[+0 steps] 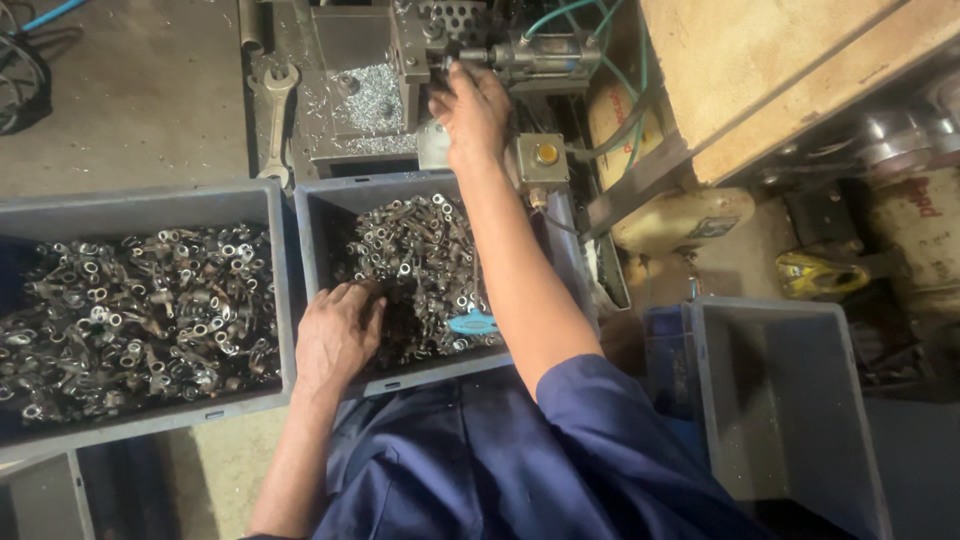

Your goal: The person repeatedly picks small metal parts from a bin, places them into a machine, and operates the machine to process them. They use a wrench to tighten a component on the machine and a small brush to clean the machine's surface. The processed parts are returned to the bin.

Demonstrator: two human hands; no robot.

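A grey plastic bin (310,240) sits in front of the person, heaped with small metal ring-ended parts (415,255); a second, larger grey bin (150,205) of the same parts stands just to its left, their walls nearly touching. An empty grey bin (790,420) stands well apart at the right.

The left hand (338,335) lies palm-down in the near left corner of the middle bin, fingers curled into the heap of parts; whether it has any part pinched I cannot tell. Its forearm runs straight down to the lower edge of the view.

The right hand (470,110) is stretched far forward over the bin's back wall, arm nearly straight, fingers bent against the small press machine (400,60) beside its air cylinder (540,52). What sits under the fingertips is hidden, so the grip cannot be judged.

A yellow push button (546,153) sits just right of that wrist. A spanner (276,120) lies left of the machine, near metal shavings (375,100). A small blue clip (472,322) rests on the parts by the right forearm.
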